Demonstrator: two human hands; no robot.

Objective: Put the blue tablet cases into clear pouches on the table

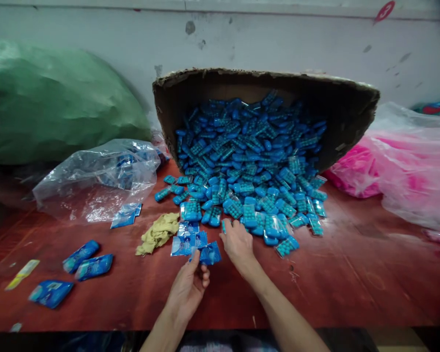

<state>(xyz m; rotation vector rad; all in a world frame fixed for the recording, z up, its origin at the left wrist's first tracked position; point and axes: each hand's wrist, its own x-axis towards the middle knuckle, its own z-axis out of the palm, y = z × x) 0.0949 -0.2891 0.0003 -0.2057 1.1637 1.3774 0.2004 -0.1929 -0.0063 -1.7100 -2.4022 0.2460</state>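
Note:
My left hand (191, 281) pinches a blue printed card (210, 253) between thumb and fingers, low over the table. Just behind it lie several more blue printed cards (186, 243), partly overlapping. At the front of a heap of small clear-and-blue packs (242, 166) filled with teal beads is my right hand (238, 243). Its fingers are bent round a small bead-filled pack (224, 225), of which only a sliver shows at the fingertips. The heap spills out of a cardboard box (346, 117) lying on its side.
A crumpled yellow cloth (158, 233) lies left of the cards. Further left are blue packets (94, 267) and a clear plastic bag (91, 186) with blue contents. A large green sack (58, 102) stands at the back left; pink items in plastic bags (407, 171) sit on the right.

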